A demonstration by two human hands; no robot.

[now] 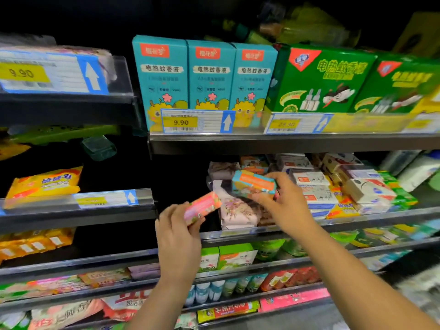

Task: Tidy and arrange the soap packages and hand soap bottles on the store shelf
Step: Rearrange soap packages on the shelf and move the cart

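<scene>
My left hand [177, 226] grips a pink soap package [202, 207] just in front of the middle shelf's left end. My right hand [283, 198] holds a teal and orange soap package [253, 184] above a stack of pale floral soap packages [238, 210] on that shelf. The two held packages are a short gap apart. White and blue soap packages [316, 189] lie piled to the right of my right hand. No hand soap bottles are plainly visible.
The middle shelf's front rail [357, 221] runs below the soap. Above stand teal boxes [185, 77] and green boxes [321, 79] behind price tags. A yellow soap bag [45, 182] lies on the left bay. Lower shelves hold mixed packets and small bottles [214, 290].
</scene>
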